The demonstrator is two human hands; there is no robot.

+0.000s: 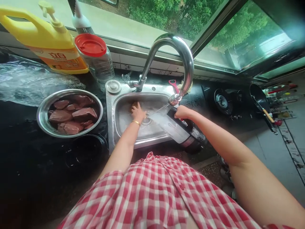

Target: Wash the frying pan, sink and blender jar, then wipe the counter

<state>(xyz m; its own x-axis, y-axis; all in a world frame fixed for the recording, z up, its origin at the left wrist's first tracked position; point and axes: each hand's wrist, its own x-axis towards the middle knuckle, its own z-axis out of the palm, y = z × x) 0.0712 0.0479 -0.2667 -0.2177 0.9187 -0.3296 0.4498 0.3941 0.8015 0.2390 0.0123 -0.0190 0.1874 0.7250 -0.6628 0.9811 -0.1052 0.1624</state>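
Note:
My right hand [183, 113] is closed round the black handle of a clear blender jug [172, 127]. The jug lies tilted over the right side of the steel sink [153, 139], its mouth towards the basin and its black base [193, 144] beyond the rim. A thin stream of water runs from the curved chrome tap [188, 60] past the jug's mouth. Inside the sink, my left hand [138, 113] reaches down near the drain [146, 121] with its fingers spread. A brownish thing [134, 106], too hidden to name, shows under these fingers.
A metal bowl [101, 111] of dark red meat pieces in liquid stands left of the sink. Behind it are a plastic bag [30, 84], a yellow detergent jug [57, 54] and a red-lidded jar [101, 65]. On the right are a gas burner [221, 101] and a wok [258, 95].

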